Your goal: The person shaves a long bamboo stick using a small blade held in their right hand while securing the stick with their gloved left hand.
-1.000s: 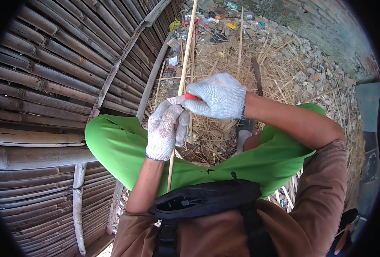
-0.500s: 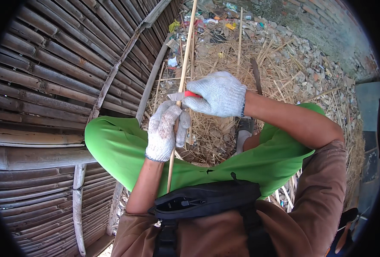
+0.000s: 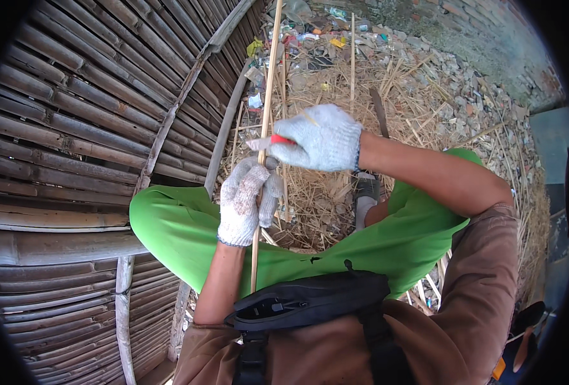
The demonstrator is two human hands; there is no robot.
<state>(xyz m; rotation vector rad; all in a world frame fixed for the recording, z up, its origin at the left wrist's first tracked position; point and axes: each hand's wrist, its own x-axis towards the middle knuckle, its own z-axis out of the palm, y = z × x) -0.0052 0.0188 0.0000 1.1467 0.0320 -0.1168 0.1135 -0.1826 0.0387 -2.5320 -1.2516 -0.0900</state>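
Note:
A long, thin bamboo strip (image 3: 271,77) runs up and away from my lap, past both hands. My left hand (image 3: 248,199), in a white knit glove with brownish stains, is closed round its lower part. Just above it, my right hand (image 3: 323,138), gloved in white too, grips a knife (image 3: 281,139) by its red handle. The short blade points left and lies across the strip, touching it or very close. The right fingertips hide most of the handle.
A wall of bamboo slats (image 3: 72,128) stands close on my left. Straw and shavings (image 3: 323,205) cover the ground, with litter (image 3: 337,42) farther off and a brick wall (image 3: 477,38) beyond. A black waist bag (image 3: 313,298) lies across my lap, against green trousers (image 3: 175,221).
The knife and my right hand have shifted slightly up along the strip, away from my left hand. My left hand keeps its hold. The whole view has tilted a little.

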